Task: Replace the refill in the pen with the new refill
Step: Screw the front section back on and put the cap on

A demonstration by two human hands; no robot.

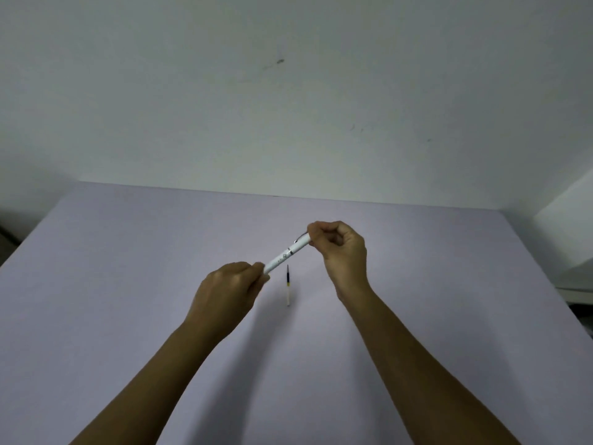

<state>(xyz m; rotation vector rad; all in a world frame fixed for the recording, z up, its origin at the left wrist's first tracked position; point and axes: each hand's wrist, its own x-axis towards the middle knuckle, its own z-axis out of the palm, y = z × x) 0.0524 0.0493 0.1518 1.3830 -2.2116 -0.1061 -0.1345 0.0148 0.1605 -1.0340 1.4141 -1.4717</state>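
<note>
A white pen (286, 254) with a silver ring and clip is held in the air above the lilac table (128, 284), slanting up to the right. My left hand (226, 289) grips its lower end and my right hand (340, 248) grips its upper, clip end. Both ends are hidden inside my fingers. A thin refill (288, 285), dark at its far tip and pale along the near part, lies on the table just below the pen, between my two hands, pointing away from me.
The table's far edge meets a plain white wall (288, 107). A white object (574, 277) stands beyond the table's right edge. Dark floor shows off the left edge.
</note>
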